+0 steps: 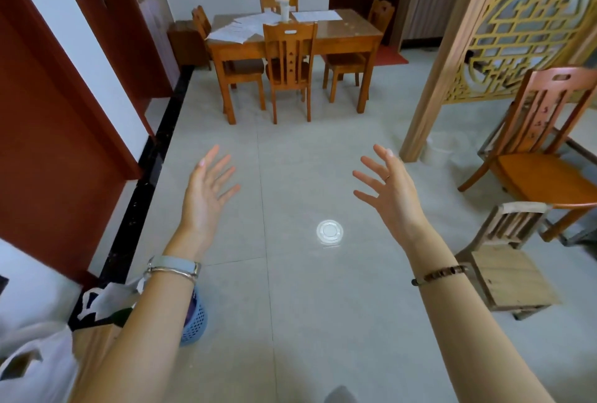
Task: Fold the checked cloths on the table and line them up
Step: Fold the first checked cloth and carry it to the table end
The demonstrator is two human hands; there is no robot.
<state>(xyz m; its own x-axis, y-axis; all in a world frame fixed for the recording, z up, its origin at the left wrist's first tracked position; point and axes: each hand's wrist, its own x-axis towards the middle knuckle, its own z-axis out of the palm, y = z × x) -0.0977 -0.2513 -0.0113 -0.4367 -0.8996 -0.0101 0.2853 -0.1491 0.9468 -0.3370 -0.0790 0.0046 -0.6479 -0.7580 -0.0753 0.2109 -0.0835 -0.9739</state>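
Note:
Several pale checked cloths [237,29] lie spread over the left part of a wooden dining table [349,35] at the far end of the room; another cloth [316,15] lies flat near the table's back edge. My left hand [208,186] and my right hand [386,181] are stretched out in front of me over the tiled floor, fingers spread, palms facing each other, holding nothing. Both hands are far from the table.
Wooden chairs [289,62] surround the table; a white bottle [284,10] stands on it. A chair [542,157] and a low stool [507,260] are to my right beside a carved wooden screen [517,31]. A blue basket [195,322] and white bags [35,364] lie at lower left. A round floor drain [329,231] is ahead.

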